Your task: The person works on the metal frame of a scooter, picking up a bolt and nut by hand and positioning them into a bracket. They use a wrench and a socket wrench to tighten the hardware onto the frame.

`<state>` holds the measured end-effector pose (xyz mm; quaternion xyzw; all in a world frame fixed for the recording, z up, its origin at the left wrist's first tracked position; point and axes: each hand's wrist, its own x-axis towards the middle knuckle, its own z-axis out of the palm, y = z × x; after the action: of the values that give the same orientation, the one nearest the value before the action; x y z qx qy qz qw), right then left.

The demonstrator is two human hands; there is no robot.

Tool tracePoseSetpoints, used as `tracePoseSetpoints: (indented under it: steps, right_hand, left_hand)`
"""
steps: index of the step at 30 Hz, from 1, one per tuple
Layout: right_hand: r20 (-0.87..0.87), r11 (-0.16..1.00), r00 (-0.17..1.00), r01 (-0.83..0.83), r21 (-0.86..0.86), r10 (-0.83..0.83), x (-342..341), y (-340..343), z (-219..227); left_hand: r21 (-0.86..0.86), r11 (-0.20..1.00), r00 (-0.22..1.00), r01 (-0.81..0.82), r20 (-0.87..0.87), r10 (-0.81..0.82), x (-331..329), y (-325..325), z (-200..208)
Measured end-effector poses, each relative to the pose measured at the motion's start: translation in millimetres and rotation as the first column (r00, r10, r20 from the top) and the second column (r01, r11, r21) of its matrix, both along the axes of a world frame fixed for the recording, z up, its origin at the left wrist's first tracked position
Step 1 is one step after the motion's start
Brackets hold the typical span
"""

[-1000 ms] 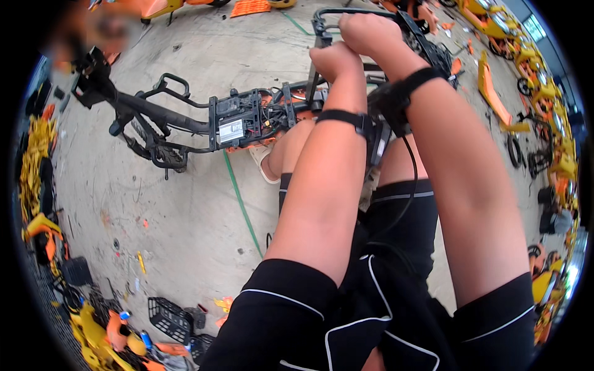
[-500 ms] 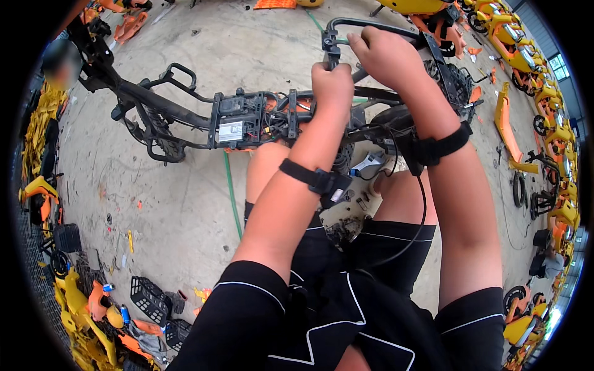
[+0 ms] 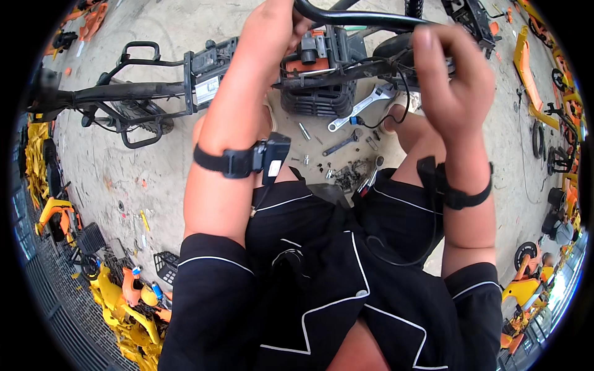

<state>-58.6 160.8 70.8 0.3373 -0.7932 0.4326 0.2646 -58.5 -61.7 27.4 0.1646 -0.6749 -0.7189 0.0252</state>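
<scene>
Floor (image 3: 161, 185): grey concrete, scuffed and marked, strewn with tools and small parts.
Left hand (image 3: 278, 21): at the upper edge, partly hidden behind its own wrist; fingers (image 3: 301, 28) curled inward at the bent end of a black tubular bar (image 3: 371, 17); cannot tell whether wrapped around it.
Right hand (image 3: 456, 80): motion-blurred, raised at the bar's right-hand stretch; thumb set apart from the bent fingers, with a gap between; cannot tell whether gripping the metal or only close to it.
Bar position: across the top of the view, from hand to hand, glossy, in front of the frame's midsection.
Wrist straps: black, one on each forearm, the left with a black box (image 3: 276, 157) attached.
Scooter frame (image 3: 145, 93): black, stripped, stretched sideways past both hands, with a wheel (image 3: 145, 117) and looped tubes at its left part.
Silver box (image 3: 207, 89): seated in the frame, just left of the left forearm.
Ribbed casing (image 3: 317, 102): black, low at the frame's middle, below an orange part.
Large adjustable wrench (image 3: 374, 100): silver, slanted on the floor right of the casing, a blue plug (image 3: 354, 121) beside its handle.
Smaller wrench (image 3: 340, 143): dark, nearer the body.
Small loose parts (image 3: 351, 176): heaped between the thighs.
Left rim: yellow and orange body panels (image 3: 120, 303), piled.
Right rim: a loose tyre (image 3: 538, 139) and yellow bodywork.
</scene>
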Motion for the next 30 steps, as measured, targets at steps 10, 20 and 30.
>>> tracePoseSetpoints:
  steps: [10,20,30]
  right_hand:
    - [0.768,0.439,0.631,-0.662,0.607,-0.109,-12,27,-127]
    - [0.817,0.868,-0.301,0.095,-0.487,0.492,17,-9,-132]
    - [0.912,0.804,-0.058,-0.497,0.327,-0.406,23,24,-421]
  left_hand:
    - [-0.122,0.872,0.876,0.475,0.164,-0.454,39,18,2]
    - [-0.37,0.811,0.858,0.454,-0.065,-0.51,52,73,-35]
    - [-0.7,0.516,0.798,0.493,0.128,-0.589,39,40,-45]
